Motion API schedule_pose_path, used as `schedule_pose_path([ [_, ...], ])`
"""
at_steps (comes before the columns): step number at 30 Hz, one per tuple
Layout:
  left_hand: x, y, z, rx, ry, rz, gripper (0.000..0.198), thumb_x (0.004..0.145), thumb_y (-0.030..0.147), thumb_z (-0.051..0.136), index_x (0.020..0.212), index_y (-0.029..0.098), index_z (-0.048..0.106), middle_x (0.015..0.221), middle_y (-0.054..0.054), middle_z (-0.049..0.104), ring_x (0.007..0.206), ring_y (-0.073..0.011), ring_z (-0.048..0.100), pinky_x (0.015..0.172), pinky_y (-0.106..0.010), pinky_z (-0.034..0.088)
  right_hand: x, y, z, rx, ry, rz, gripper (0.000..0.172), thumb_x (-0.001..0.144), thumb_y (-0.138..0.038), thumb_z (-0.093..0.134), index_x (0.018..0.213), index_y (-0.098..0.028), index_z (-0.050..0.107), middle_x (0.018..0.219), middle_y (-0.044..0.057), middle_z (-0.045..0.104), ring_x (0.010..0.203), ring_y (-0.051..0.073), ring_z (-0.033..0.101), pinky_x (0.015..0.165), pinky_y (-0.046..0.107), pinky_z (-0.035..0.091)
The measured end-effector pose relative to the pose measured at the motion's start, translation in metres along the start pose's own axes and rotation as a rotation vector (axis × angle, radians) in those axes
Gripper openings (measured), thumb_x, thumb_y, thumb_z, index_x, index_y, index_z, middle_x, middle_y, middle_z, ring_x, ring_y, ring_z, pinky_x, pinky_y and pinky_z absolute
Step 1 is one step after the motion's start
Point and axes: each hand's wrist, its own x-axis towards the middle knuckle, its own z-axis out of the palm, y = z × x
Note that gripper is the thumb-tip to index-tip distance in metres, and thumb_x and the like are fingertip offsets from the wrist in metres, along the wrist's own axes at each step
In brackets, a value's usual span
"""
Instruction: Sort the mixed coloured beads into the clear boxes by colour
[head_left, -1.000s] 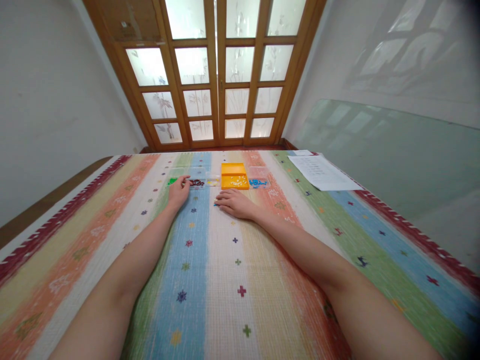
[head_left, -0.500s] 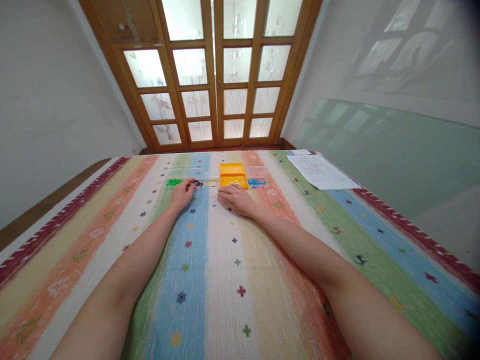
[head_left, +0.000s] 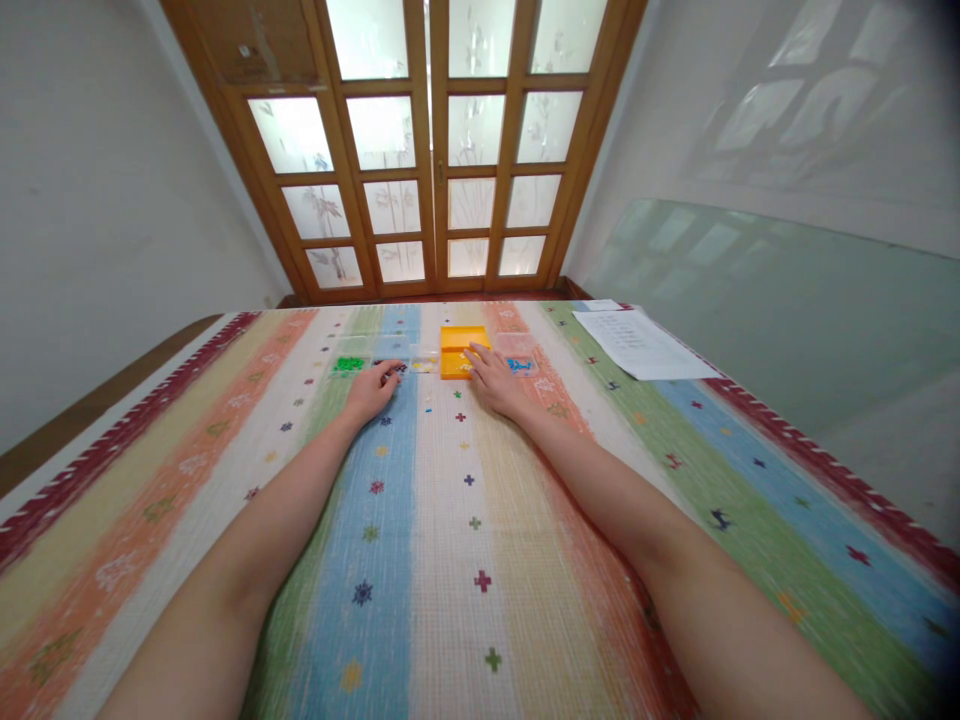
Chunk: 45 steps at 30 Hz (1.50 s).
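Note:
A row of small boxes lies across the far middle of the striped cloth. One clear box holds green beads [head_left: 348, 364], another dark beads [head_left: 395, 366], another yellow ones [head_left: 424, 362]. An orange tray [head_left: 454, 350] sits beside a clear box with blue beads [head_left: 520, 365]. My left hand [head_left: 370, 390] rests with its fingers curled at the dark-bead box. My right hand [head_left: 493, 377] reaches over the orange tray's right side, fingertips on it. A few loose beads [head_left: 429, 401] lie on the cloth between my hands.
A printed sheet of paper [head_left: 641, 343] lies at the far right of the table. A glass pane [head_left: 765, 290] leans against the right wall. Wooden glazed doors [head_left: 435, 150] stand behind the table. The striped cloth [head_left: 450, 560] covers the whole tabletop.
My right hand has moved forward and right, from the cloth by the loose beads onto the orange tray. My left hand has shifted slightly right along the bead boxes.

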Motion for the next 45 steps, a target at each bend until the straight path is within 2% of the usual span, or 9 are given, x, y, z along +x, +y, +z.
schedule_pose_path([
  [7, -0.001, 0.003, -0.001, 0.012, -0.009, 0.019, 0.04, 0.096, 0.03, 0.051, 0.131, 0.022, 0.069, 0.1, -0.006, 0.077, 0.081, -0.0194, 0.067, 0.077, -0.03, 0.051, -0.001, -0.003, 0.002, 0.056, 0.024, -0.039, 0.051, 0.106, -0.026, 0.04, 0.157, -0.022, 0.047, 0.161, 0.013, 0.046, 0.151, 0.028, 0.039, 0.126, 0.057, 0.029],
  [13, -0.002, 0.009, -0.003, 0.017, -0.031, 0.008, 0.041, 0.096, 0.03, 0.051, 0.132, 0.022, 0.069, 0.099, -0.005, 0.077, 0.08, -0.0195, 0.067, 0.078, -0.03, 0.051, -0.002, -0.009, -0.002, 0.092, 0.036, -0.096, 0.045, 0.105, -0.027, 0.049, 0.149, -0.021, 0.057, 0.156, 0.016, 0.051, 0.145, 0.031, 0.046, 0.121, 0.059, 0.036],
  [17, -0.003, 0.011, -0.004, 0.011, -0.045, 0.005, 0.041, 0.095, 0.031, 0.053, 0.132, 0.023, 0.069, 0.1, -0.005, 0.077, 0.078, -0.0187, 0.067, 0.078, -0.03, 0.05, -0.006, -0.027, -0.01, 0.196, -0.079, -0.288, 0.032, 0.105, -0.028, 0.052, 0.129, -0.024, 0.073, 0.129, 0.011, 0.072, 0.122, 0.025, 0.065, 0.109, 0.047, 0.049],
  [19, -0.003, 0.01, -0.004, 0.019, -0.044, 0.006, 0.04, 0.096, 0.032, 0.053, 0.132, 0.023, 0.069, 0.101, -0.005, 0.077, 0.077, -0.0185, 0.066, 0.078, -0.03, 0.05, -0.008, -0.039, -0.014, 0.225, -0.147, -0.381, 0.029, 0.105, -0.029, 0.054, 0.12, -0.023, 0.078, 0.118, 0.01, 0.076, 0.111, 0.023, 0.068, 0.103, 0.043, 0.052],
  [23, -0.003, 0.008, -0.002, 0.03, -0.03, 0.022, 0.04, 0.096, 0.033, 0.053, 0.132, 0.023, 0.069, 0.102, -0.005, 0.077, 0.076, -0.018, 0.065, 0.078, -0.03, 0.05, -0.01, -0.058, -0.018, 0.247, -0.233, -0.523, 0.028, 0.104, -0.03, 0.056, 0.12, -0.024, 0.077, 0.124, 0.009, 0.074, 0.115, 0.021, 0.067, 0.104, 0.04, 0.05],
  [26, -0.003, 0.007, -0.001, 0.036, -0.027, 0.033, 0.041, 0.097, 0.033, 0.053, 0.132, 0.022, 0.069, 0.101, -0.005, 0.077, 0.074, -0.0179, 0.065, 0.076, -0.03, 0.049, -0.01, -0.062, -0.017, 0.235, -0.285, -0.565, 0.028, 0.105, -0.029, 0.055, 0.122, -0.023, 0.077, 0.126, 0.008, 0.074, 0.118, 0.021, 0.066, 0.106, 0.04, 0.049],
  [34, -0.002, 0.005, 0.0, 0.027, -0.037, 0.024, 0.041, 0.097, 0.034, 0.052, 0.133, 0.022, 0.069, 0.101, -0.005, 0.077, 0.074, -0.0178, 0.065, 0.076, -0.03, 0.05, -0.008, -0.066, -0.005, 0.13, -0.261, -0.527, 0.029, 0.107, -0.029, 0.052, 0.12, -0.022, 0.076, 0.121, 0.009, 0.075, 0.115, 0.021, 0.067, 0.106, 0.04, 0.048],
  [37, -0.002, 0.005, 0.0, 0.025, -0.041, 0.027, 0.042, 0.097, 0.035, 0.052, 0.133, 0.023, 0.068, 0.102, -0.005, 0.077, 0.074, -0.0181, 0.065, 0.077, -0.031, 0.051, -0.007, -0.06, -0.005, 0.119, -0.212, -0.495, 0.029, 0.106, -0.028, 0.052, 0.121, -0.02, 0.076, 0.122, 0.011, 0.074, 0.114, 0.022, 0.067, 0.105, 0.041, 0.049],
  [45, -0.004, 0.008, -0.001, 0.023, -0.061, 0.052, 0.041, 0.097, 0.035, 0.052, 0.133, 0.023, 0.069, 0.101, -0.006, 0.077, 0.078, -0.02, 0.067, 0.079, -0.032, 0.051, 0.001, 0.004, -0.025, 0.11, 0.12, -0.151, 0.036, 0.108, -0.031, 0.045, 0.128, -0.021, 0.074, 0.13, 0.012, 0.071, 0.122, 0.027, 0.063, 0.108, 0.047, 0.049],
])
